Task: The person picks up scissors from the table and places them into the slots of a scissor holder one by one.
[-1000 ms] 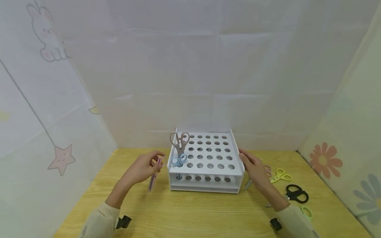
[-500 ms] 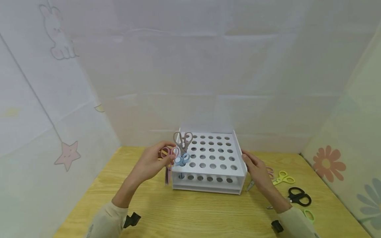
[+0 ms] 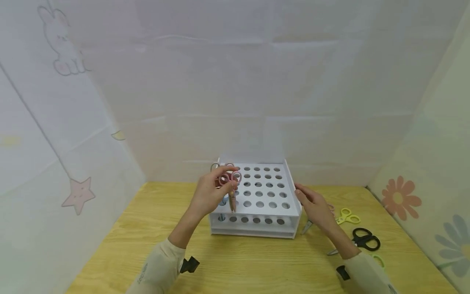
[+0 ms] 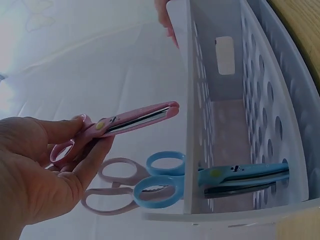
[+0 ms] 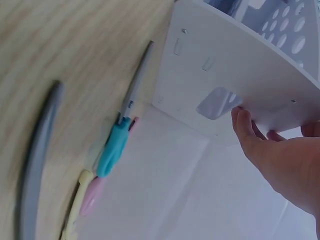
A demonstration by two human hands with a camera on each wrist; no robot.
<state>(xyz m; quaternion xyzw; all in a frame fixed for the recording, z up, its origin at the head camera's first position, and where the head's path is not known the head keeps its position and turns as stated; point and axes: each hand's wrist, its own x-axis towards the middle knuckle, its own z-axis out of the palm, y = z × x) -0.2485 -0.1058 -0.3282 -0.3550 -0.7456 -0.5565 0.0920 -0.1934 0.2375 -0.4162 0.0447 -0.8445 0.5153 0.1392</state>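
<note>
My left hand [image 3: 209, 192] pinches pink scissors [image 3: 233, 194] by their handle loops, blades pointing down above the front left of the white holed rack [image 3: 264, 210]. In the left wrist view, the tips of the pink scissors [image 4: 135, 119] are apart from the rack's top board. Blue scissors [image 4: 167, 180] stand through a corner hole, and greyish-pink scissors [image 4: 115, 192] stand behind them; in the head view my left hand partly hides both. My right hand [image 3: 313, 206] rests against the rack's right side, its fingers [image 5: 244, 122] touching the panel beside a cutout [image 5: 217, 103].
Right of the rack, yellow scissors [image 3: 348, 217], black scissors [image 3: 365, 241] and light green scissors [image 3: 378, 260] lie on the wooden table [image 3: 235, 261]. Another pair with a teal part [image 5: 114, 147] lies close to the rack, partly behind my right arm. A patterned cloth [image 3: 257, 81] surrounds the table.
My left hand has carried the pink scissors rightward from beside the rack to above its front left holes. My right hand has stayed against the rack's right side.
</note>
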